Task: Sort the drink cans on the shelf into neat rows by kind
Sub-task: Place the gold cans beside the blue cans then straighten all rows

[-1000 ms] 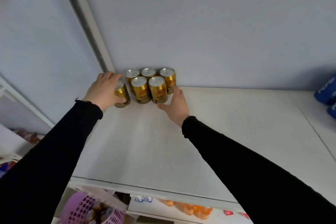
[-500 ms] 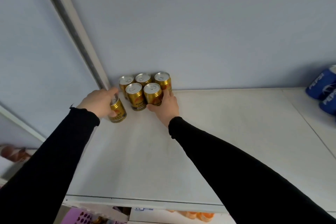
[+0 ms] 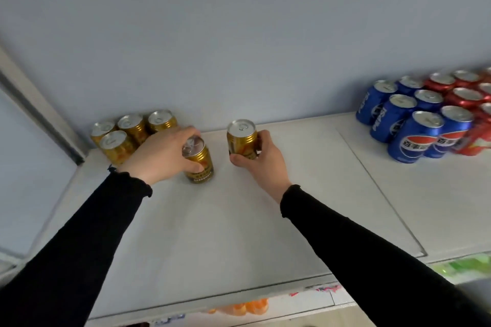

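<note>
My left hand [image 3: 162, 152] grips one gold can [image 3: 198, 163] standing on the white shelf [image 3: 239, 233]; my right hand [image 3: 261, 158] grips another gold can [image 3: 241, 139] just right of it. Four gold cans [image 3: 130, 131] cluster far left; blue Pepsi cans [image 3: 409, 119] stand far right.

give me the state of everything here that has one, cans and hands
left hand: grips a gold can from above
left-held gold can: upright, sealed, apart from the group
right hand: grip round a gold can's side
right-held gold can: upright, sealed
four gold cans: upright, sealed, clustered in the back left corner
blue cans: upright, sealed, grouped in rows at right
red cans: upright, packed beside the blue ones
</note>
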`<state>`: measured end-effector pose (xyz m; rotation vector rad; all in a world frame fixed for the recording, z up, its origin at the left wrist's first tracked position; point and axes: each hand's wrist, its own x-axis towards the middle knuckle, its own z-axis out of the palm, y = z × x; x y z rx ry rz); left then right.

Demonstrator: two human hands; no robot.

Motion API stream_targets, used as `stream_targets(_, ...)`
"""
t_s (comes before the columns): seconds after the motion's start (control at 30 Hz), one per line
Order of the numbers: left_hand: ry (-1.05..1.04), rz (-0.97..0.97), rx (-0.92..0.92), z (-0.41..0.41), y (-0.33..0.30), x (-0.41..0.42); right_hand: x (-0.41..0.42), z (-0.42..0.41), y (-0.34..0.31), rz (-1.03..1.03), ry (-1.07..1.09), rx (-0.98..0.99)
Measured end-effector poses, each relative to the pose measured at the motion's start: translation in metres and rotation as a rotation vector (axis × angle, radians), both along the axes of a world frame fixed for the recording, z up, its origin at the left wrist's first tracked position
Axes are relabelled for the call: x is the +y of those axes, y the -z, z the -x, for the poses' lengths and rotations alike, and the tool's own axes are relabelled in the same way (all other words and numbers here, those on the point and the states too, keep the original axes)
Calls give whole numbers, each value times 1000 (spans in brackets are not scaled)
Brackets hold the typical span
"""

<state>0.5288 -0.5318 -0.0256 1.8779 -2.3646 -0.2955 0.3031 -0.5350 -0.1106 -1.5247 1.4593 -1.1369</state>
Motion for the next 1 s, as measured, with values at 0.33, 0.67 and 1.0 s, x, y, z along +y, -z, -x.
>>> stream_targets(0.33, 158, 49, 43, 209, 7, -65, -27, 190, -3, 16, 191, -13)
stream_targets(0.67, 93, 43, -47, 307, 10, -117, -88, 233, 20, -89, 223, -117)
stream_targets(1.0, 47, 65, -65, 319, 16, -123, -96, 234, 19, -156, 257, -147)
